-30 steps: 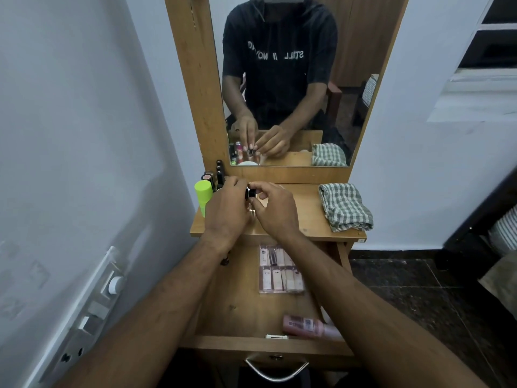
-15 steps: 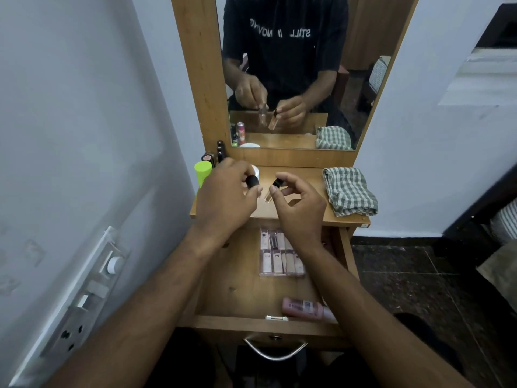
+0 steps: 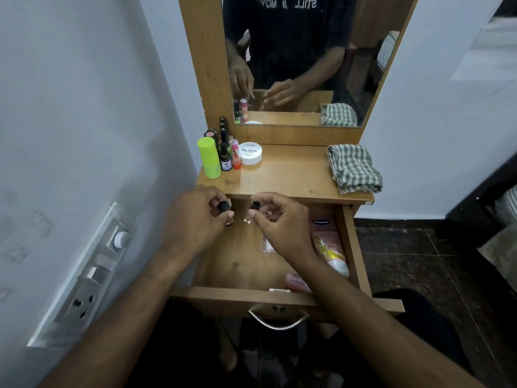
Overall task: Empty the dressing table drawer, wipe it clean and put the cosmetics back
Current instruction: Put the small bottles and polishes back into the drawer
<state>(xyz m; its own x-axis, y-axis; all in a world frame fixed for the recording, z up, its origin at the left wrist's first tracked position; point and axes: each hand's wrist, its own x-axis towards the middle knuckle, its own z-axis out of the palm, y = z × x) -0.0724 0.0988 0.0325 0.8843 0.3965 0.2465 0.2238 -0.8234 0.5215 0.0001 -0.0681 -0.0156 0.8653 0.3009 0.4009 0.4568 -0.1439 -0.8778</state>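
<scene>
Both hands busy over the open drawer, one small bottle each.

My left hand pinches a black-capped bottle; my right hand pinches a clear vial. I could drop either, as the grips are only fingertip-deep. At 6 o'clock the drawer holds a Vaseline tube, a pink tube and a half-hidden packet; the other cosmetics stand at 11 o'clock on the table.
</scene>
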